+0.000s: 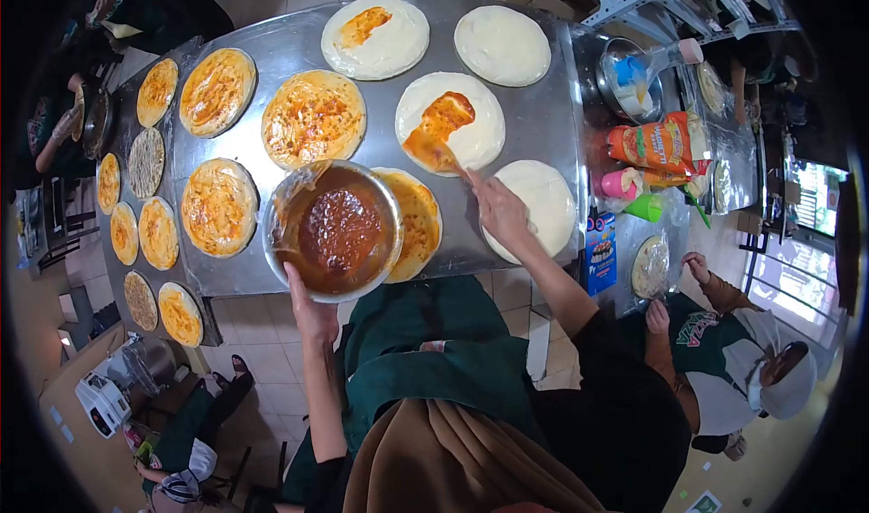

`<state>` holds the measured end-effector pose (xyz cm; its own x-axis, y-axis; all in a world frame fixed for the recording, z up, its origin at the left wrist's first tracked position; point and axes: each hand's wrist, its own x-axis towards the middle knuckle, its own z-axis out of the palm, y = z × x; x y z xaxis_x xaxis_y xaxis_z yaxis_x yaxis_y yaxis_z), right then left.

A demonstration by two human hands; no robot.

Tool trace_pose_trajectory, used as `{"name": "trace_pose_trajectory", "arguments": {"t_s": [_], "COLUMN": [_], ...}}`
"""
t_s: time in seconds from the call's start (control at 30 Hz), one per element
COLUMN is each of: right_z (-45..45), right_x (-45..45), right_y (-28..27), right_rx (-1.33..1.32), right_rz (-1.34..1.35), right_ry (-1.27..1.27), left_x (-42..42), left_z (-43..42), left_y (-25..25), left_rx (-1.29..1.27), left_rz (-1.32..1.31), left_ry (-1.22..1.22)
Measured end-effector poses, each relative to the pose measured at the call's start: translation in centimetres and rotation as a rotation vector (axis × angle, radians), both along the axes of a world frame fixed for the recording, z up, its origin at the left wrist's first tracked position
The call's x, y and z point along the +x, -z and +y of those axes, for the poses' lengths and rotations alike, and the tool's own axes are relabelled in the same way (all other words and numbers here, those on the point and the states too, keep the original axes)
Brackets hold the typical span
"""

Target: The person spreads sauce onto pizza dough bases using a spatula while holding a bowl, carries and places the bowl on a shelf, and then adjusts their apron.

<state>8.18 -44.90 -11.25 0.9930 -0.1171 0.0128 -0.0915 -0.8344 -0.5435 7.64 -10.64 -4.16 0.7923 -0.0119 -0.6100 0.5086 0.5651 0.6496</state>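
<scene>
- The right hand is closed around the handle of a wooden spoon, its fingers curled in.
- The spoon's sauce-coated head is at the lower left part of a pale dough round, at the end of a thick red-orange smear.
- The left hand grips a metal bowl at its near left side, thumb by the rim; the other fingers are mostly hidden beneath.
- Dark red, lumpy sauce fills the middle of this bowl, which in this view partly covers a sauced round at the worktop's near edge.
- A plain round lies just beside the right hand, partly behind it.
- Farther back on the metal worktop are another plain round and a streaked round with a short orange patch.
- Leftward lie several coated rounds, orange and glossy.
- To the right stand an orange packet, a pink cup, a green cup and a blue box.
- Beyond the box, a co-worker's hand is at the clear plastic around a wrapped round.
</scene>
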Motion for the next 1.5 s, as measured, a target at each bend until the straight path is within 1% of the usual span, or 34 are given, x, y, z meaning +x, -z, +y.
{"name": "trace_pose_trajectory", "arguments": {"t_s": [0.07, 0.17, 0.2, 0.3, 0.33, 0.37, 0.47, 0.57, 0.6, 0.7, 0.73, 0.83, 0.87, 0.97, 1.0, 1.1, 1.13, 1.2, 1.27, 1.37, 1.4, 1.5], "right_z": [-0.5, -2.6, -2.6, 0.2, 0.8, 0.4, -0.7, -0.5, 0.7, 1.2, 0.8, -0.9, -0.3, 1.9, 1.8, -0.4, -1.2, -0.8, 0.2, -0.7, -2.2, -3.3], "right_x": [-0.3, 2.9, 3.2, 1.6, 1.3, 1.6, 4.8, 6.0, 5.5, 4.9, 5.5, 7.6, 7.6, 6.3, 6.3, 7.5, 7.8, 6.5, 4.9, 4.9, 5.0, 2.1], "right_y": [-0.8, -1.1, -0.3, 0.7, 0.9, 1.0, -1.5, 0.9, 0.2, -0.1, -0.5, 0.1, 0.3, -1.4, -1.2, -1.3, -0.8, -0.2, -1.0, -2.1, -1.4, 0.5], "right_rx": [0.072, -0.046, -0.031, 0.031, 0.128, 0.097, 0.038, -0.031, -0.049, 0.065, 0.054, 0.112, -0.026, 0.125, 0.179, 0.196, 0.14, 0.099, 0.092, 0.137, 0.155, 0.096], "right_rz": [0.008, 0.047, 0.062, -0.029, -0.073, -0.026, 0.086, -0.035, 0.031, 0.043, 0.061, -0.042, 0.066, 0.159, 0.174, 0.035, 0.001, 0.056, 0.144, 0.156, 0.092, 0.11], "right_ry": [0.015, 0.221, 0.236, 0.052, 0.007, 0.041, 0.184, 0.091, 0.036, -0.058, -0.002, 0.14, 0.114, -0.042, -0.027, 0.202, 0.24, 0.1, -0.036, 0.138, 0.178, 0.225], "left_x": [-0.4, -1.0, -1.2, -1.3, -1.4, -1.4, -1.5, -1.4, -1.3, -1.3, -1.3, -1.5, -1.6, -1.5, -1.6, -1.9, -1.8, -1.7, -1.7, -1.8, -1.9, -2.0], "left_z": [0.0, -0.3, -0.3, -0.7, -0.9, -1.1, -1.4, -1.8, -1.9, -2.0, -2.0, -1.9, -2.0, -2.1, -2.0, -1.9, -2.0, -2.3, -2.5, -2.7, -2.8, -2.7], "left_y": [-0.5, -1.4, -1.4, -1.6, -1.7, -1.7, -2.3, -2.7, -2.8, -2.9, -2.9, -2.7, -2.8, -2.7, -2.6, -2.6, -2.6, -2.9, -3.2, -3.4, -3.6, -3.4], "left_rx": [0.023, 0.043, 0.04, 0.055, 0.064, 0.064, 0.067, 0.06, 0.06, 0.065, 0.066, 0.059, 0.053, 0.043, 0.044, 0.041, 0.037, 0.035, 0.039, 0.05, 0.051, 0.036], "left_rz": [0.028, 0.053, 0.059, 0.027, 0.017, 0.016, 0.024, 0.018, 0.012, 0.016, 0.021, 0.019, 0.017, 0.015, 0.026, 0.032, 0.027, 0.014, 0.014, 0.018, 0.018, 0.005], "left_ry": [-0.021, -0.025, -0.023, -0.003, 0.002, -0.001, 0.005, 0.015, 0.014, 0.006, 0.005, 0.003, 0.007, 0.01, 0.004, 0.002, 0.005, 0.018, 0.024, 0.016, 0.01, 0.008]}}
